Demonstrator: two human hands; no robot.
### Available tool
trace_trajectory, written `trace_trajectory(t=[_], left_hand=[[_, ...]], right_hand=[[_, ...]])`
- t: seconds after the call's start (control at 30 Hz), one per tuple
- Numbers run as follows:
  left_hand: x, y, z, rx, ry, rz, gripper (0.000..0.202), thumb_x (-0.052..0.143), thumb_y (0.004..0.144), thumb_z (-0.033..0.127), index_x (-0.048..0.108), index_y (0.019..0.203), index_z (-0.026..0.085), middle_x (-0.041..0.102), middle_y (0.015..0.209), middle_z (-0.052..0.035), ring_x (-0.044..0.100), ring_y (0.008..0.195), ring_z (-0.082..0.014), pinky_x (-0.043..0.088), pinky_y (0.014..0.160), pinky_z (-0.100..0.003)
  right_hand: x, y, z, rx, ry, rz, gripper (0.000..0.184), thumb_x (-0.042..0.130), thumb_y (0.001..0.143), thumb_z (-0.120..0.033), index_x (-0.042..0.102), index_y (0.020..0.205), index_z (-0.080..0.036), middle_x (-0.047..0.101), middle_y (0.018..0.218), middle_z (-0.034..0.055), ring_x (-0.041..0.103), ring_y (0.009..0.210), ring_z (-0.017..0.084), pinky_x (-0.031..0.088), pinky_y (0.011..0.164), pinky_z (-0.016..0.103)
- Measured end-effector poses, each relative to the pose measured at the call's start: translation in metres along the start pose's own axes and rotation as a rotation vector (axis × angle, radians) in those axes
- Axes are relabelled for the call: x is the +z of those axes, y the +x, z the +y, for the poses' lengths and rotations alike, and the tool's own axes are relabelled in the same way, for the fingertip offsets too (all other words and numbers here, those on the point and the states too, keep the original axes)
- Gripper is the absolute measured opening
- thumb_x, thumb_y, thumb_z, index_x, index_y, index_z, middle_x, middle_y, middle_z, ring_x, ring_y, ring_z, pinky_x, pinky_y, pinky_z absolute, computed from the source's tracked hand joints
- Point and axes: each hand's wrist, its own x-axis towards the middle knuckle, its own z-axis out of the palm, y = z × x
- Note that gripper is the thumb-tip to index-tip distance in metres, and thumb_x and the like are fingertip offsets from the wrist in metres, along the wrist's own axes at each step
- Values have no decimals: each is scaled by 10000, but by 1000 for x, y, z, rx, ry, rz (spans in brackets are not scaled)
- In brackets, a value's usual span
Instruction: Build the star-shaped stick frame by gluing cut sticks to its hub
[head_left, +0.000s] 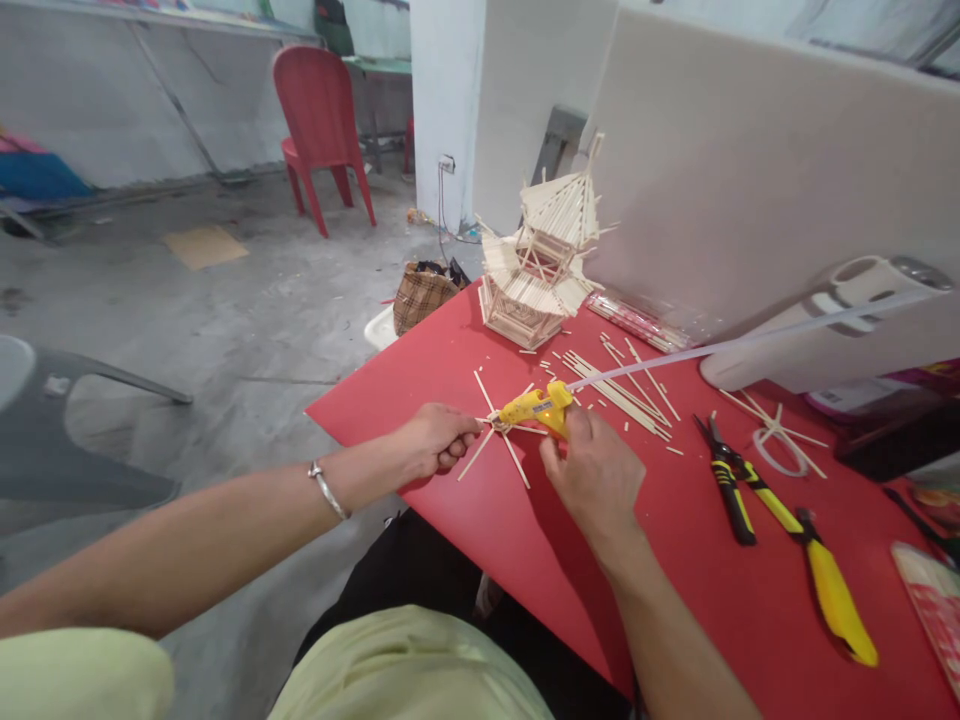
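My right hand [600, 475] is wrapped round a yellow hot glue gun [546, 406], with a long translucent glue stick [735, 340] running out of its back. The gun's nozzle is at the middle of a star-shaped frame of thin wooden sticks [516, 460]. One arm of this frame is pinched between the fingers of my left hand [442, 440]. Whether the nozzle touches the sticks I cannot tell. Beyond both hands, a pagoda model [536, 260] built of similar sticks stands on the red table [480, 540].
Loose sticks [619, 395] lie right of the glue gun. Pruning shears [735, 480] and a yellow-handled tool [836, 590] rest farther right, near another stick star [776, 430]. A white cylinder [795, 320] stands behind. A red chair [319, 120] and a plaid bag [426, 298] are off the table.
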Motion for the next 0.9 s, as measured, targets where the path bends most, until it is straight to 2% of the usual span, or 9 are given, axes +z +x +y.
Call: trace_trajectory(t=[0.9], left_hand=[[2, -1, 0, 1, 10, 27, 239, 683, 763, 192, 537, 581, 140, 434, 435, 44, 291, 344, -32, 185, 356, -183]], right_hand=[[-2, -3, 1, -9, 10, -15, 289, 470, 858, -239, 584, 1106, -144, 598, 795, 41, 491, 706, 162, 229, 569, 300]])
